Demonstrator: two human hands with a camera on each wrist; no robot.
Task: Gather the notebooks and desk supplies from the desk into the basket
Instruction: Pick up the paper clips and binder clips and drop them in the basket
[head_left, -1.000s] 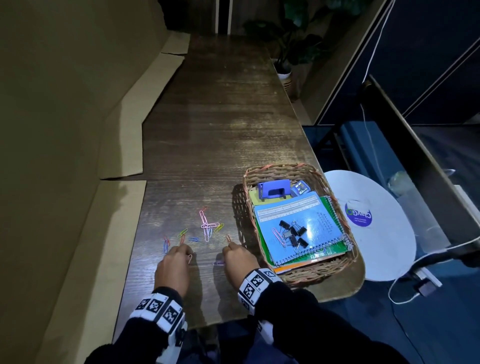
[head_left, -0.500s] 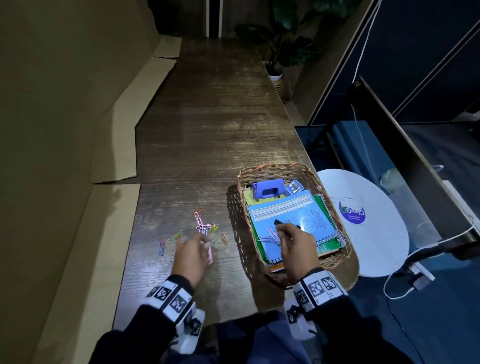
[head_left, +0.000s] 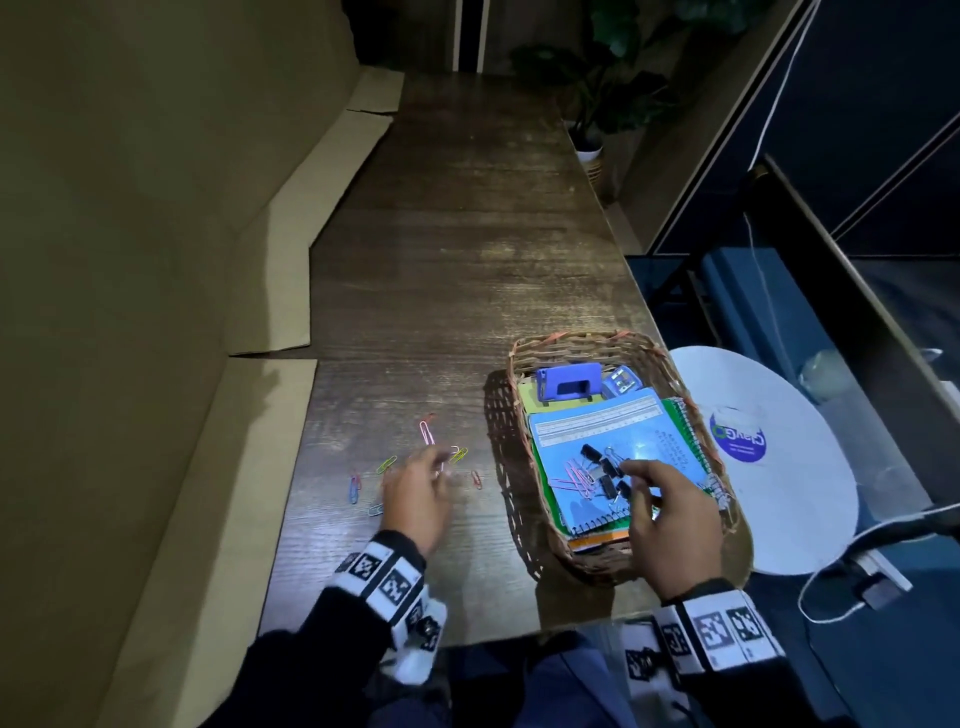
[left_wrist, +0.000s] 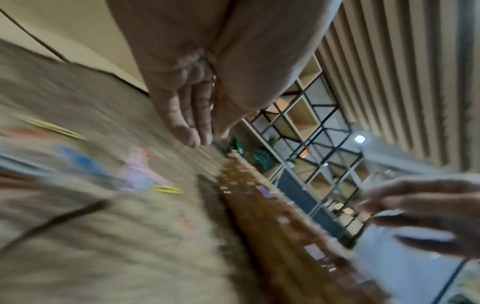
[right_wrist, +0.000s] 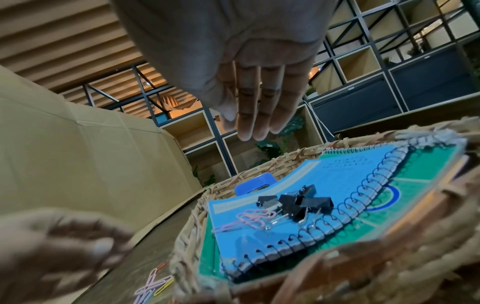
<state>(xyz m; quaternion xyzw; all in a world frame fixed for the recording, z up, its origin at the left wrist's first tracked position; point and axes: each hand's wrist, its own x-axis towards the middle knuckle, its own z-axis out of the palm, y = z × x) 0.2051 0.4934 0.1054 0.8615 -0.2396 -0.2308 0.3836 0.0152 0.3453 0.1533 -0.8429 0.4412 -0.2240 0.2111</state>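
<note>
Left hand (head_left: 415, 499) and right hand (head_left: 670, 519) extended, fingers straight.

This looks like an office. A long dark wood-grain worktop (head_left: 467, 249) runs beside tan cardboard panels (head_left: 156, 260). The wrist views show a black-framed grid of open cubby shelves (right_wrist: 363, 61) above dark filing cabinets (right_wrist: 363, 102), and a slatted wooden ceiling (left_wrist: 389, 72). A potted green plant (head_left: 613, 93) stands at the worktop's far end. A woven wicker basket (head_left: 519, 519) holds spiral notebooks and clips.
</note>
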